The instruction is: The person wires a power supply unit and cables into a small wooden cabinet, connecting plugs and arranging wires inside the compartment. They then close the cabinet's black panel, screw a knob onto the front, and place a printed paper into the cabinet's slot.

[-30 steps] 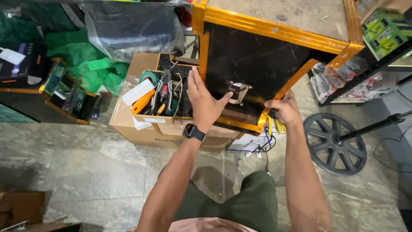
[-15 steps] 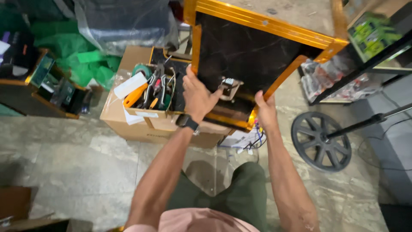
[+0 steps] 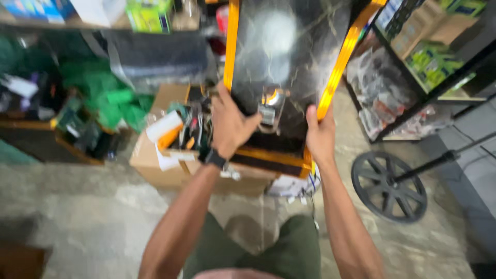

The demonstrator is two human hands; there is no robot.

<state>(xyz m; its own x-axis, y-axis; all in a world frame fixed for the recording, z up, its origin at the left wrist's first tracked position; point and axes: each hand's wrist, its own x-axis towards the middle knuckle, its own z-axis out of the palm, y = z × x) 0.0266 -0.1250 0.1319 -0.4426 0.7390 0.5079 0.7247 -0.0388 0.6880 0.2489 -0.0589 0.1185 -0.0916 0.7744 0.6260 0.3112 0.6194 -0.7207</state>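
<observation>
Head view shows a large dark glossy panel with an orange frame [image 3: 289, 57], held tilted above an open brown cardboard box of tools [image 3: 155, 160]. The left hand [image 3: 230, 126] is laid flat and open against the left side of the dark surface, with the thumb stretched toward a small metal latch [image 3: 268, 111]; nothing is closed inside it. The right hand [image 3: 320, 137] is wrapped around the lower right orange edge, fingers closed on the frame. A black watch [image 3: 214, 157] is worn on the left wrist. A black spoked wheel [image 3: 388, 187] is seen on the stone floor [image 3: 82, 217], to the right. The panel could slip (the picture is blurred, so the grip is hard to judge), because only one hand is really closed on it and the surface looks smooth; it would then fall on the box.
</observation>
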